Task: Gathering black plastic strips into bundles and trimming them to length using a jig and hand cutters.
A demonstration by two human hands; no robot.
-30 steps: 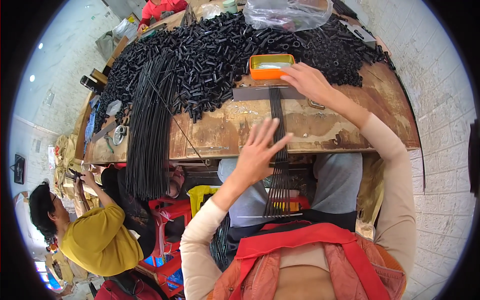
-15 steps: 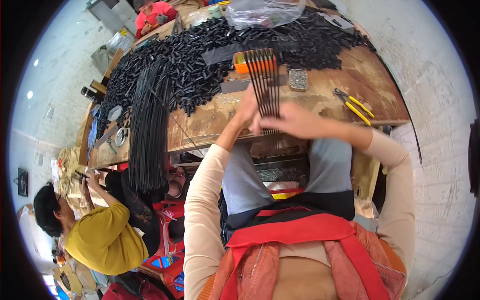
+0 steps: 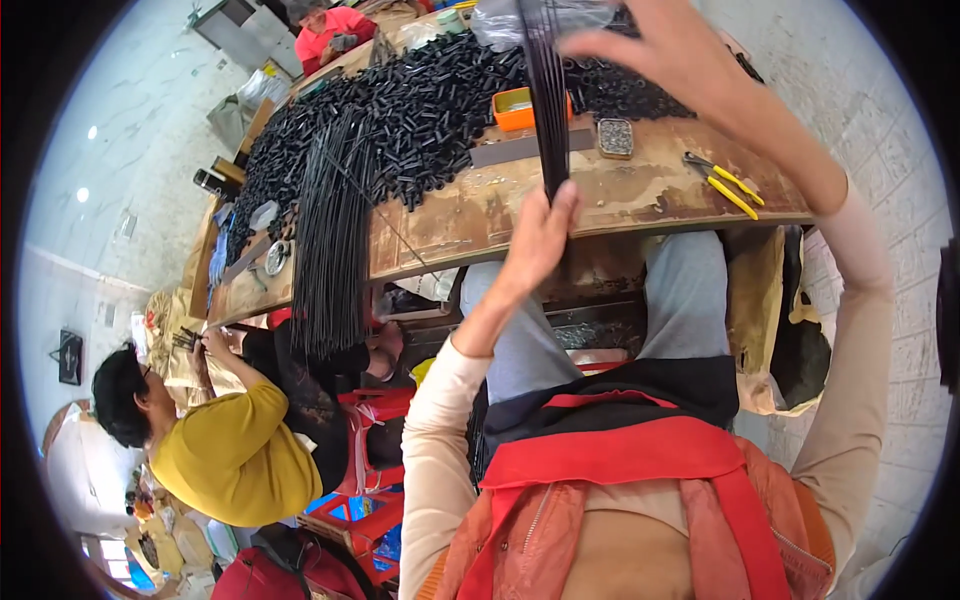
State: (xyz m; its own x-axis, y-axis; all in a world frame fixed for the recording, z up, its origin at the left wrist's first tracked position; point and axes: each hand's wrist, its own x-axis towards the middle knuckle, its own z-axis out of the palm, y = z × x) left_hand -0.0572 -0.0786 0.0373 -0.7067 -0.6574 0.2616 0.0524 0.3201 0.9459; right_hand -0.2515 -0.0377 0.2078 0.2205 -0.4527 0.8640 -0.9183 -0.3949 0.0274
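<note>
My left hand (image 3: 541, 238) is closed round the lower part of a bundle of thin black rods (image 3: 550, 115), which stands nearly upright over the table's near edge. Beside the upper part of the bundle, my right hand (image 3: 655, 45) is raised with thumb and fingers apart and nothing in it. The top of the bundle runs out of view. Behind the rods sits an orange box (image 3: 514, 112), partly covered by them. A small tin of little metal pieces (image 3: 615, 138) lies to their right.
Yellow-handled pliers (image 3: 733, 190) rest at the right on the wooden table (image 3: 440, 225). Many short black tubes (image 3: 400, 120) are heaped across its far side. A long sheaf of black rods (image 3: 330, 240) overhangs the left edge. A person in yellow (image 3: 235, 450) sits left; another (image 3: 335, 40) sits far off.
My right hand has let go of the rods and risen up and to the right. The rods, fanned out before, are now drawn together in my left hand. The view has shifted slightly.
</note>
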